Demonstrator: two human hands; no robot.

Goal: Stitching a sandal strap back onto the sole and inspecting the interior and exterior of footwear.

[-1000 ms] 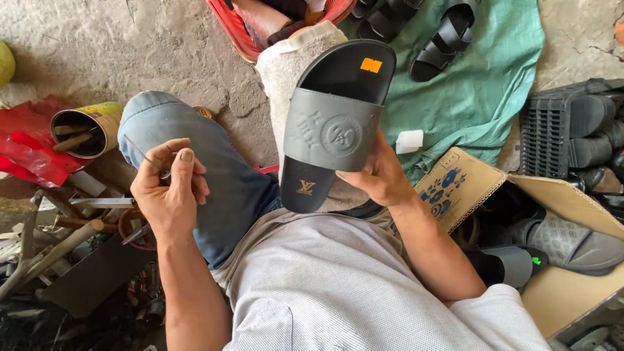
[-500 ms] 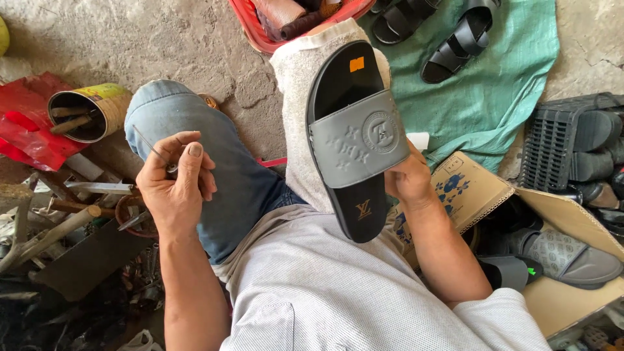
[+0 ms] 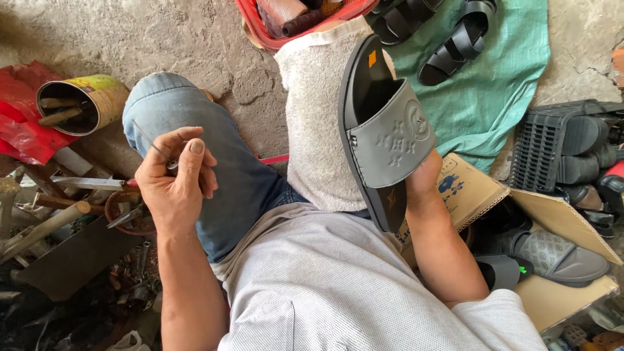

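My right hand grips a grey slide sandal by its heel end, holding it on its side against a pale cloth draped over my right knee. The sandal's black footbed with an orange sticker faces left. My left hand hovers above my jeans-clad left knee and pinches a thin metal needle or awl between thumb and fingers. The two hands are apart, roughly a forearm's width.
A tin can with tools lies at left beside red plastic and scrap tools. A red basket sits ahead, black sandals lie on a green sheet, and a cardboard box of shoes is at right.
My right hand has turned the sandal from sole-up flat to standing on its side against the cloth-covered knee. The left hand has stayed put with the needle.
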